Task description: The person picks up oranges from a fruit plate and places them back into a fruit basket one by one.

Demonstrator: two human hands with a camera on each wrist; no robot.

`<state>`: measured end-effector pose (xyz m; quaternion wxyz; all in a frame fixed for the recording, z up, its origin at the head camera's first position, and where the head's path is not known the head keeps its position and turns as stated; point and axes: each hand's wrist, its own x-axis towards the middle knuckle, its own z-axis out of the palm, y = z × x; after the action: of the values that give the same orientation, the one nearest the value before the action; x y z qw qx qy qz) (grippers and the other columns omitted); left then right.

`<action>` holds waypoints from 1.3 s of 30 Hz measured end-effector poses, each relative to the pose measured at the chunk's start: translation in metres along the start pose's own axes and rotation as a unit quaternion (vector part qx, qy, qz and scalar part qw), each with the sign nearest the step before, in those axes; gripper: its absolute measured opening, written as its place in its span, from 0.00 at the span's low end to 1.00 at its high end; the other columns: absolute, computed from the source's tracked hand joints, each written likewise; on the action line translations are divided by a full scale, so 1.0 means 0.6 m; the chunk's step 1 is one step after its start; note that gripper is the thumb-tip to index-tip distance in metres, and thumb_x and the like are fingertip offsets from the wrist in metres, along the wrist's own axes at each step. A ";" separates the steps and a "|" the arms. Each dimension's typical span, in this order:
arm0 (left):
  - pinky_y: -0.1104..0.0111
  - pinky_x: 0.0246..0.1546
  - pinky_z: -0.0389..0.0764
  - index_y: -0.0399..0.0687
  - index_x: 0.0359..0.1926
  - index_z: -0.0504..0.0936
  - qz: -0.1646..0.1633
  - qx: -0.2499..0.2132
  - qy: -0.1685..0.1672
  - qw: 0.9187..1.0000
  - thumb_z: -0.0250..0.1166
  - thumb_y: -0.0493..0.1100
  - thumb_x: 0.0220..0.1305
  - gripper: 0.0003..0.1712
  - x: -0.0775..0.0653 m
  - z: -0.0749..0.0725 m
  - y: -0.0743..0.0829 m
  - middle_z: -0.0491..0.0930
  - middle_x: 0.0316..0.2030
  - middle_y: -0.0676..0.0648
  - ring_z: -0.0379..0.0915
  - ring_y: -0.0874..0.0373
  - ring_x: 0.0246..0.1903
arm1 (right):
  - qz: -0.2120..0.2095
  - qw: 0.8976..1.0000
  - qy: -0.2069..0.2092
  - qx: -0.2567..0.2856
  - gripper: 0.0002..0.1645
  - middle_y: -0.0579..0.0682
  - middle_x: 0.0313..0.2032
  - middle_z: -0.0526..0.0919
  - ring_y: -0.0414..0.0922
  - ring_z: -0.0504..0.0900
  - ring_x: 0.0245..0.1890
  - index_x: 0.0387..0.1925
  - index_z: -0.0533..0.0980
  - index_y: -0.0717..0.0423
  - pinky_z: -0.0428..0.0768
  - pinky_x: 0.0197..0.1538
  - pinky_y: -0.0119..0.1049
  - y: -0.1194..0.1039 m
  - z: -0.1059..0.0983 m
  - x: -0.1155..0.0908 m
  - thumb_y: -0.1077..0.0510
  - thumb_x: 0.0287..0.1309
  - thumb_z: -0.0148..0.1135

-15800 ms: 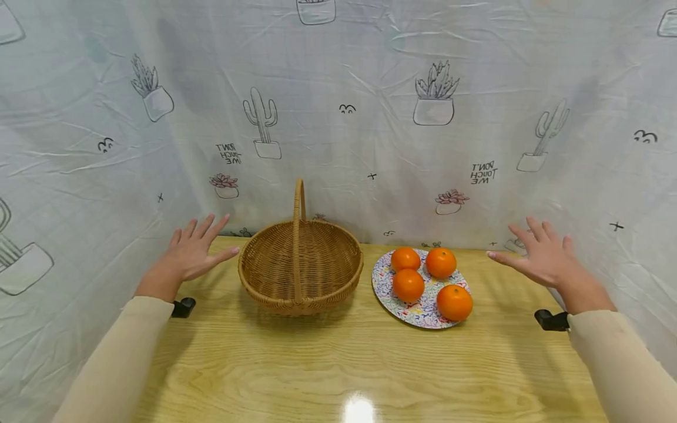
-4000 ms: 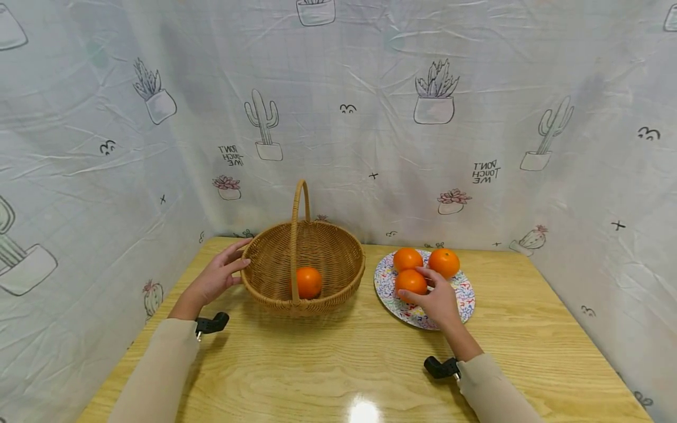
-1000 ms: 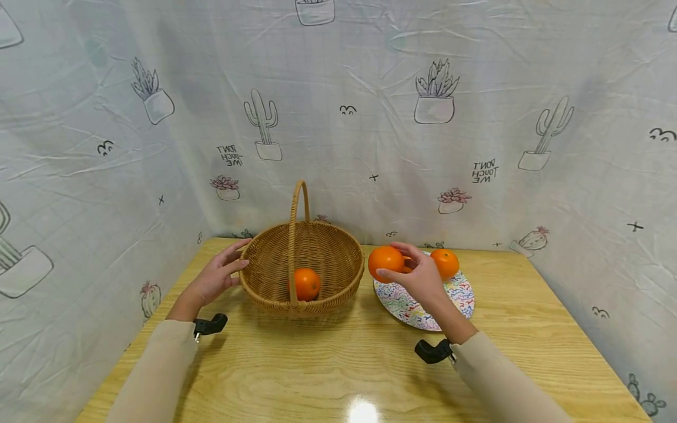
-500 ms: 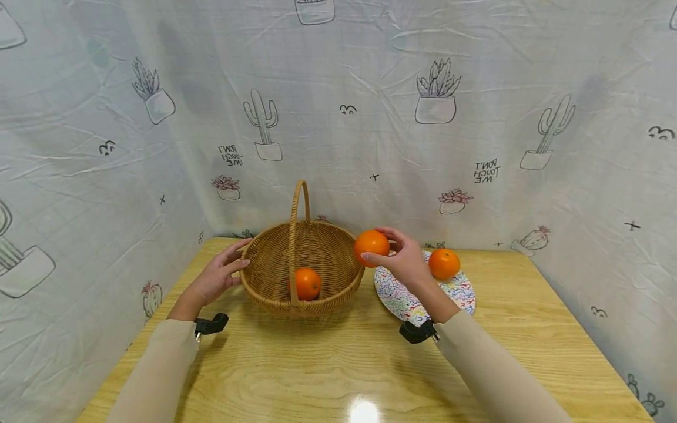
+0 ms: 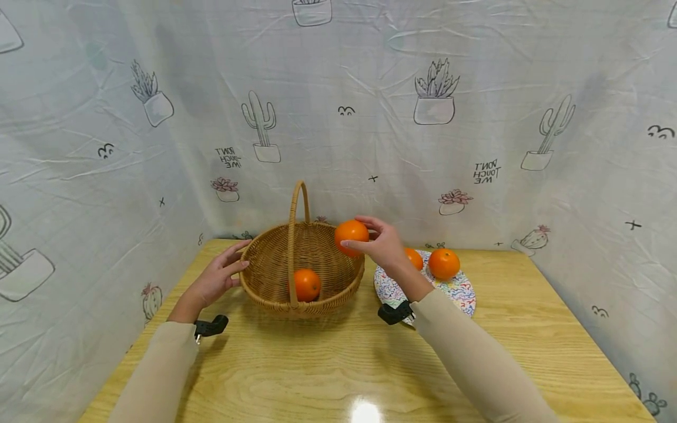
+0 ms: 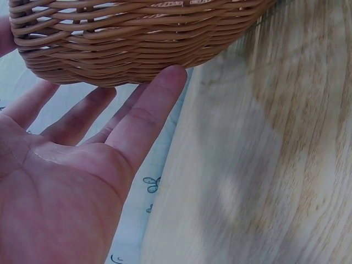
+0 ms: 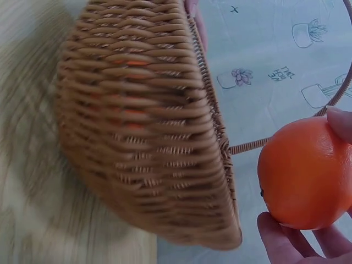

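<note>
orange (image 5: 351,232) held in the right hand (image 5: 382,245), fingertips curled round it, hangs over the basket (image 5: 275,301) rim at 3 o'clock; the bowl lies toward 9 o'clock from it. smooth, round, bright fruit. left hand (image 5: 217,277), fingers straight, touches the basket wall at 9 o'clock.

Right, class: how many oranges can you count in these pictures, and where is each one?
4. One round orange held in the right hand over the woven wicker basket; one inside the basket; two on the patterned plate, one fully visible, one partly hidden behind the wrist.
</note>
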<state>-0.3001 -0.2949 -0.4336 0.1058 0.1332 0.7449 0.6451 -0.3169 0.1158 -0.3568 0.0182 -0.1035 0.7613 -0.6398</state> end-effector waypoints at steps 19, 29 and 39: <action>0.63 0.51 0.86 0.51 0.83 0.46 0.003 -0.009 0.001 1.000 0.54 0.46 0.80 0.39 -0.006 0.002 0.000 0.50 0.77 0.31 0.72 0.57 0.62 | 0.034 0.999 -0.010 -0.019 0.42 0.51 0.63 0.80 0.52 0.80 0.59 0.66 0.77 0.49 0.84 0.57 0.46 -0.012 0.082 0.060 0.51 0.49 0.82; 0.62 0.51 0.86 0.51 0.83 0.46 0.004 -0.008 0.002 1.000 0.55 0.46 0.80 0.39 -0.008 0.005 0.001 0.50 0.77 0.31 0.72 0.57 0.63 | 0.043 0.999 -0.010 -0.022 0.41 0.56 0.60 0.81 0.54 0.82 0.58 0.66 0.77 0.52 0.83 0.59 0.47 -0.020 0.114 0.086 0.52 0.49 0.82; 0.62 0.51 0.86 0.52 0.83 0.47 0.006 -0.008 -0.001 1.000 0.55 0.46 0.80 0.39 -0.006 0.003 -0.002 0.49 0.78 0.31 0.72 0.57 0.63 | 0.065 0.997 0.001 -0.042 0.40 0.59 0.59 0.81 0.55 0.82 0.56 0.62 0.78 0.58 0.85 0.57 0.46 -0.008 0.149 0.096 0.54 0.48 0.83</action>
<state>-0.2960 -0.2950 -0.4353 0.1035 0.1370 0.7388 0.6517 -0.3583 0.0179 -0.3622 0.0543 -0.0537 0.7925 -0.6050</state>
